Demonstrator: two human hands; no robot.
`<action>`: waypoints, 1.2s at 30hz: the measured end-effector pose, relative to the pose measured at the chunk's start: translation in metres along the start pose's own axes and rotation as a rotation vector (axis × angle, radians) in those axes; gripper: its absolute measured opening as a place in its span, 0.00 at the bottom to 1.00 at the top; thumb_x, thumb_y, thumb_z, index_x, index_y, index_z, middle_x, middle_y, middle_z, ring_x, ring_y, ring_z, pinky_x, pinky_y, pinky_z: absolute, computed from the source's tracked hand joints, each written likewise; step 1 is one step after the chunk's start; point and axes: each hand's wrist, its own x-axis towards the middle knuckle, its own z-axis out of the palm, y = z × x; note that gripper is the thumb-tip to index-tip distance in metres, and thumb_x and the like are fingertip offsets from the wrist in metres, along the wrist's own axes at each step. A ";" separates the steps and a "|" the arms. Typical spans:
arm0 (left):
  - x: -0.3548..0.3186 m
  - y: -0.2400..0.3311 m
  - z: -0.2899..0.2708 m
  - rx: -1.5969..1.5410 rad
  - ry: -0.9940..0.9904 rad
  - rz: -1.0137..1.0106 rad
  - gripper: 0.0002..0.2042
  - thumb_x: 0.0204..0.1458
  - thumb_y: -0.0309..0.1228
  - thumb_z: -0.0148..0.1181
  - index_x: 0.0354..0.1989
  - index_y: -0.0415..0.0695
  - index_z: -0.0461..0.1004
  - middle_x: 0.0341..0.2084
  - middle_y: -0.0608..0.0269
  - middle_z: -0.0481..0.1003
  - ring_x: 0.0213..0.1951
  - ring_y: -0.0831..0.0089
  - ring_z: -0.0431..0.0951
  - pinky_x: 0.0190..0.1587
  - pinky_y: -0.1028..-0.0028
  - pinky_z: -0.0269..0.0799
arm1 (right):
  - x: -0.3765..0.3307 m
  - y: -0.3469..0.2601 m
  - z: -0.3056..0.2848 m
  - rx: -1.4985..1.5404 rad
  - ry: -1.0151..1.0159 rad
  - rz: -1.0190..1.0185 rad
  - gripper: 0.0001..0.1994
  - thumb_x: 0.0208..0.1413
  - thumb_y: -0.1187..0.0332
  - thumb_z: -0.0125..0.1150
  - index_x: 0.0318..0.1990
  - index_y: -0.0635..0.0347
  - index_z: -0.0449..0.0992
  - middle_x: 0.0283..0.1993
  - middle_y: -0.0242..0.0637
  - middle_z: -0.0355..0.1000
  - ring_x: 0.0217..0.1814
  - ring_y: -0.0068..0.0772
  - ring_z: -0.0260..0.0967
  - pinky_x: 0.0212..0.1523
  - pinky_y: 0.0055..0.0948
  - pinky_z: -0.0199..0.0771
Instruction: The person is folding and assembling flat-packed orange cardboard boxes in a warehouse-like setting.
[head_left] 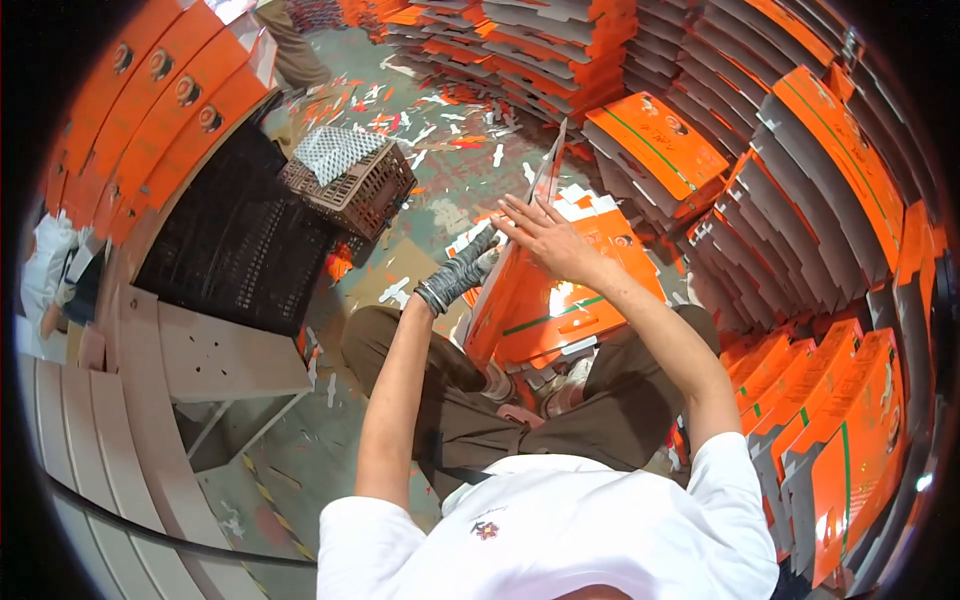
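Observation:
An orange printed cardboard sheet (490, 312) stands on edge between my knees, its upper end leaning away from me. My left hand (463, 270), in a dark grey glove, grips it from the left side; part of the fingers is hidden. My bare right hand (552, 242) lies with fingers stretched out across the sheet's upper part, palm toward it. Just right of the upright sheet, a low stack of flat orange die-cut cardboard blanks (590, 308) lies in front of my legs, with white tabs at its far edge.
Tall stacks of orange and grey cardboard (830, 180) wall in the right and far sides. To the left stand a brown plastic crate (350, 190), a black slotted panel (235, 230) and a beige bench (230, 355). Paper scraps (440, 130) litter the floor. A person's leg (290, 45) shows far left.

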 end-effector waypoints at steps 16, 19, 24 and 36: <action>0.014 0.005 -0.041 0.794 0.075 -0.081 0.22 0.38 0.44 0.60 0.38 0.40 0.72 0.33 0.47 0.72 0.39 0.56 0.72 0.42 0.65 0.66 | 0.009 0.025 0.002 -0.041 0.001 -0.170 0.12 0.45 0.57 0.54 0.26 0.53 0.63 0.22 0.30 0.66 0.36 0.31 0.66 0.38 0.32 0.63; 0.004 0.051 -0.067 1.018 -0.013 -0.179 0.23 0.39 0.42 0.61 0.40 0.39 0.71 0.33 0.47 0.72 0.38 0.58 0.72 0.40 0.66 0.66 | -0.023 0.045 -0.011 -0.067 -0.027 -0.110 0.12 0.46 0.55 0.52 0.26 0.53 0.63 0.20 0.30 0.66 0.28 0.33 0.66 0.33 0.31 0.64; -0.014 0.051 -0.062 0.864 -0.059 -0.095 0.22 0.41 0.39 0.62 0.41 0.36 0.70 0.28 0.50 0.74 0.29 0.62 0.74 0.34 0.70 0.68 | -0.048 0.060 -0.037 -0.151 0.052 -0.030 0.14 0.46 0.53 0.51 0.24 0.53 0.63 0.19 0.30 0.64 0.28 0.32 0.66 0.30 0.31 0.63; -0.030 0.063 -0.017 0.802 -0.234 0.011 0.22 0.49 0.45 0.49 0.49 0.45 0.65 0.44 0.46 0.67 0.44 0.53 0.68 0.45 0.62 0.65 | -0.053 0.046 -0.027 -0.056 -0.119 -0.392 0.03 0.45 0.64 0.50 0.26 0.50 0.65 0.21 0.27 0.64 0.30 0.27 0.66 0.36 0.27 0.60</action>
